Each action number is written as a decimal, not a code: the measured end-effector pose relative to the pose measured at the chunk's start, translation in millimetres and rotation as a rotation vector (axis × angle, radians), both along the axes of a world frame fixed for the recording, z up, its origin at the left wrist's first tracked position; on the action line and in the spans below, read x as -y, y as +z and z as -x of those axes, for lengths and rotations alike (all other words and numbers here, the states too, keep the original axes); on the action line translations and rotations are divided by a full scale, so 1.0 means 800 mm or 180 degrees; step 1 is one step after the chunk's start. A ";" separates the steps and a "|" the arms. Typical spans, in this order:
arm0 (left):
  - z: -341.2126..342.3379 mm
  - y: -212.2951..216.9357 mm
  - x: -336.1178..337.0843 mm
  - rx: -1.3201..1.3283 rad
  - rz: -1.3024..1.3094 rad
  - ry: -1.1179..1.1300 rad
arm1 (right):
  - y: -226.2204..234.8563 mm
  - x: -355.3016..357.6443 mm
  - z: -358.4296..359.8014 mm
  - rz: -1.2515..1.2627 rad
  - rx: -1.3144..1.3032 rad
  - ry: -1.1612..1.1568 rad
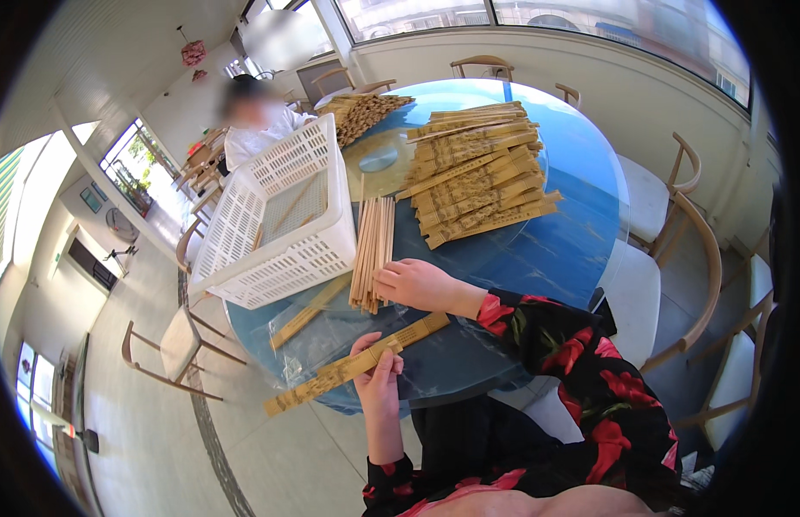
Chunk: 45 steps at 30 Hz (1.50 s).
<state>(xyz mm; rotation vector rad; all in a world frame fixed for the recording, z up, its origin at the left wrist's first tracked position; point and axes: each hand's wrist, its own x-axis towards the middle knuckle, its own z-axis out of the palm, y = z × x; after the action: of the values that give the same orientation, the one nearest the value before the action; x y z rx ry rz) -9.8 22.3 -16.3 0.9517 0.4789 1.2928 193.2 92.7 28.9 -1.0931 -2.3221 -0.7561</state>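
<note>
So the left hand fingers pinch a sleeve; right hand fingers grip chopsticks just beyond.

Sunlit rm, wooden chairs, tiled floor.

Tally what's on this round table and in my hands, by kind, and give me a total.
White slotted crate: 1
Bundle of bare chopsticks: 1
Piles of tan printed sleeves: 2
Loose tan sleeve beside the crate: 1
Tan sleeve in the left hand: 1
Total: 6
</note>
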 end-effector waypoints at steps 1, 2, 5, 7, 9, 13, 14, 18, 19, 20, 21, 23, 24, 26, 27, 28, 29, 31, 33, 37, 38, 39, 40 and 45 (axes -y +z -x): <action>0.002 -0.004 -0.002 0.0024 -0.0037 -0.0037 | 0.006 0.003 -0.004 -0.0266 -0.0116 0.0152; 0.002 -0.005 -0.004 0.0052 -0.0066 -0.0054 | 0.014 0.006 -0.008 -0.0534 -0.0227 0.0295; 0.001 -0.005 -0.005 0.0149 -0.0117 -0.0057 | 0.034 0.020 -0.031 -0.1073 -0.0657 0.0449; 0.001 -0.003 -0.004 0.0196 -0.0127 -0.0055 | 0.043 0.031 -0.045 -0.1116 -0.1365 0.0563; 0.000 -0.002 -0.003 0.0186 -0.0130 -0.0041 | 0.048 0.041 -0.056 -0.0910 -0.2470 0.0781; 0.006 0.000 -0.004 0.0124 -0.0128 0.0053 | 0.053 0.047 -0.069 -0.0531 -0.4850 0.1437; 0.007 -0.001 -0.002 0.0122 -0.0087 0.0078 | 0.057 0.049 -0.073 -0.0416 -0.5100 0.1446; 0.004 -0.003 -0.002 0.0175 0.0014 0.0084 | 0.053 0.040 -0.105 0.0711 -0.6344 0.2010; 0.003 -0.005 -0.002 0.0167 0.0029 0.0041 | 0.048 0.042 -0.111 0.1032 -0.6717 0.2249; 0.002 -0.005 0.000 0.0181 0.0040 -0.0001 | 0.040 0.044 -0.120 0.1321 -0.6833 0.2410; -0.002 -0.003 -0.002 0.0213 0.0044 -0.0057 | 0.033 0.047 -0.129 0.1581 -0.6929 0.2582; -0.001 -0.002 0.001 0.0236 0.0061 -0.0040 | 0.029 0.047 -0.127 0.1734 -0.7175 0.2622; 0.000 0.001 0.004 0.0232 0.0084 -0.0004 | 0.026 0.048 -0.124 0.1821 -0.7118 0.2670; 0.002 -0.002 0.002 0.0270 0.0057 0.0007 | 0.024 0.047 -0.117 0.1952 -0.7093 0.2575; 0.004 -0.004 0.005 0.0305 0.0061 0.0036 | 0.023 0.048 -0.112 0.1995 -0.7078 0.2517; 0.003 -0.003 0.004 0.0340 0.0048 0.0037 | 0.025 0.050 -0.109 0.2037 -0.7047 0.2528; 0.003 -0.003 0.004 0.0375 0.0035 0.0031 | 0.026 0.051 -0.108 0.2074 -0.7014 0.2514; 0.002 -0.003 0.003 0.0411 0.0059 0.0018 | 0.026 0.052 -0.108 0.2118 -0.6954 0.2474; 0.001 -0.002 0.002 0.0438 0.0073 -0.0007 | 0.027 0.053 -0.110 0.2099 -0.6839 0.2455; 0.002 -0.001 0.003 0.0499 0.0105 0.0018 | 0.028 0.053 -0.108 0.1989 -0.6638 0.2401; 0.002 -0.001 0.003 0.0524 0.0118 0.0028 | 0.027 0.054 -0.108 0.1977 -0.6598 0.2380; 0.002 0.000 0.003 0.0535 0.0123 0.0017 | 0.026 0.055 -0.110 0.1965 -0.6558 0.2358; 0.002 0.000 0.003 0.0541 0.0123 0.0008 | 0.024 0.055 -0.110 0.1953 -0.6521 0.2344; 0.003 -0.003 0.002 0.0557 0.0117 -0.0007 | 0.026 0.057 -0.108 0.1990 -0.6655 0.2431</action>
<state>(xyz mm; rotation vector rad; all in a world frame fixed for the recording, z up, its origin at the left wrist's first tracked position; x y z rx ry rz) -11.8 20.5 -18.5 0.8002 0.3643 1.3476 279.3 46.8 49.4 -0.4102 -0.7301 1.0753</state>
